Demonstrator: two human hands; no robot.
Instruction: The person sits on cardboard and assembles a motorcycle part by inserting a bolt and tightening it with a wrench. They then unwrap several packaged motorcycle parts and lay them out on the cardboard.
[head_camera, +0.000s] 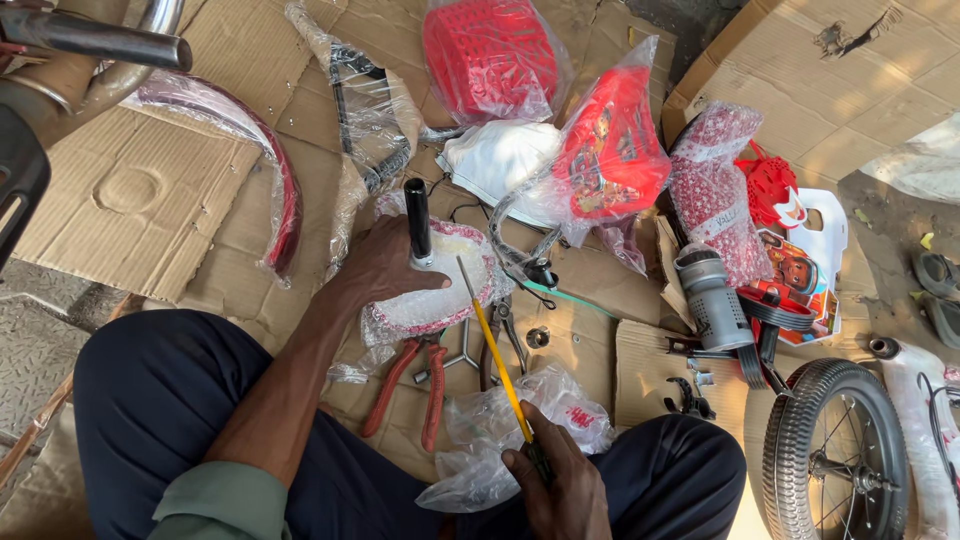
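Gripping with my left hand (375, 268): fingers wrapped over the top of a foam-wrapped white and red bicycle saddle (435, 295), thumb side against the black seat post (417, 218) that stands upright out of it. Right hand (562, 485): fingers pressed together around the dark handle of a long yellow-shafted screwdriver (497, 350), its tip reaching up to the saddle's wrapping just beside the post.

Saddle sits on the flattened brown cardboard sheets (130, 190) that cover the ground, near their front edge, just ahead of my knees in dark blue trousers.

Beneath and beside the saddle: red-handled pliers (412, 385) lying flat, a second grey-handled plier-type tool (510, 335) partly hidden, a small metal nut (538, 337). Crumpled clear plastic bag (500, 425) lies between the pliers and my right hand, touching the screwdriver handle.

Toward the cardboard's far edge: red plastic basket in a clear bag (490, 55), red printed plastic panel in a bag (610, 140), white bagged part (500, 155). Toward the left edge: curved dark red mudguard in plastic wrap (280, 170). Toward the right edge: grey plastic bottle (712, 295), a colourful printed card (805, 265), and a small black-tyred spoked wheel (835, 450) at the near right corner.
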